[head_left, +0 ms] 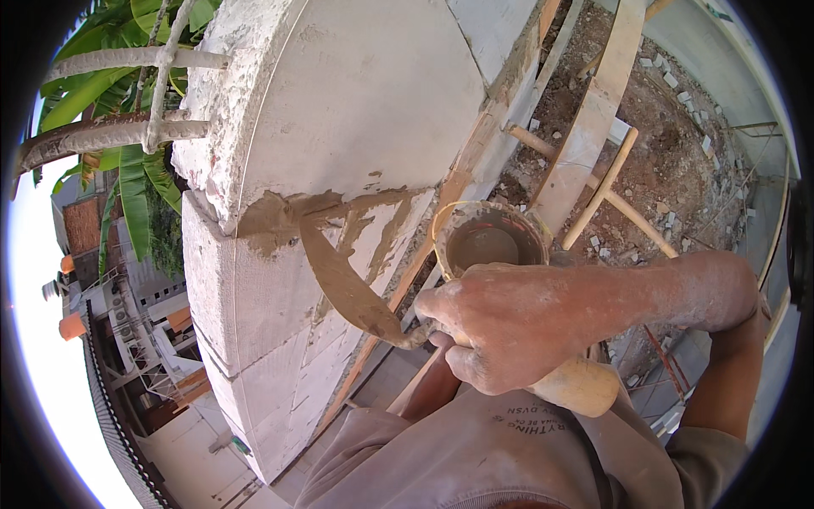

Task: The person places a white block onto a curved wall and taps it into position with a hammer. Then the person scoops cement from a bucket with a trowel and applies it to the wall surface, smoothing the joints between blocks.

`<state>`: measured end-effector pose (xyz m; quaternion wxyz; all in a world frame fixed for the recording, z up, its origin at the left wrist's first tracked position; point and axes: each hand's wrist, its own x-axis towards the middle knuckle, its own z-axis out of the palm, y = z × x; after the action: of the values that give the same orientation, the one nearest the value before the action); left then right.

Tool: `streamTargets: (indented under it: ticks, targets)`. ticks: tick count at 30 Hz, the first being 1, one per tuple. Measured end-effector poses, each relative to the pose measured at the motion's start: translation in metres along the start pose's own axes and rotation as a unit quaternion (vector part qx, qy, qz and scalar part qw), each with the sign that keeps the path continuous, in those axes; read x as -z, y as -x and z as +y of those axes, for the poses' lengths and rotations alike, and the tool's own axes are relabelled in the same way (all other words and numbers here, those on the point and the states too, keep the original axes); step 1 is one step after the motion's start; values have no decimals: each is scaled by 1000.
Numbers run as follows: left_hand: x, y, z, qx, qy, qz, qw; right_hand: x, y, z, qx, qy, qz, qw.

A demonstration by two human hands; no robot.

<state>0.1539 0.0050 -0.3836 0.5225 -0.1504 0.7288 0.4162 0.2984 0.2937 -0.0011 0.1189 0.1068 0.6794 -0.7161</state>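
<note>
My right hand (526, 327) is closed round the wooden handle of a trowel, with the rounded handle end jutting out below the fist. The trowel's long blade (352, 293) is coated in wet grey-brown mortar, and its tip meets the mortar-smeared joint (280, 216) between pale wall blocks. Just beyond my fist sits a round bucket (493, 242) holding wet mortar. Part of my left hand (437, 377) shows below and behind the right one; its fingers are mostly hidden, so its grip cannot be made out.
The pale block wall (365, 102) fills the middle. Rightward are a wooden plank (589, 127), wooden poles (623, 191) and rubble-strewn ground (670, 127) far below. Rough bars (127, 131) stick out at the left, before banana leaves (131, 187) and lower rooftops.
</note>
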Motion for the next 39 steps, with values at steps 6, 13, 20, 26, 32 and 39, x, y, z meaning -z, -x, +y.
streamTargets:
  ticks: [6, 13, 20, 26, 32, 39]
  targets:
    - [-15, -33, 12, -5, -109, -30, 994, -63, 38, 135, 38, 20, 169, 985]
    - [-37, -22, 24, -132, -178, 12, 975, -138, 6, 352, -97, 328, 331, 879]
    - [-59, -7, 36, -261, -387, -70, 882, -143, -33, 472, -335, 308, 352, 818]
    - [-66, -7, 50, -299, -356, -74, 882, -130, -36, 460, -348, -55, 230, 907]
    - [-32, -54, 57, -143, -200, -101, 964, -164, 8, 448, -249, -269, 238, 899]
    - [36, -109, 2, -5, -151, -18, 988, -137, -62, 353, -46, -339, 343, 875]
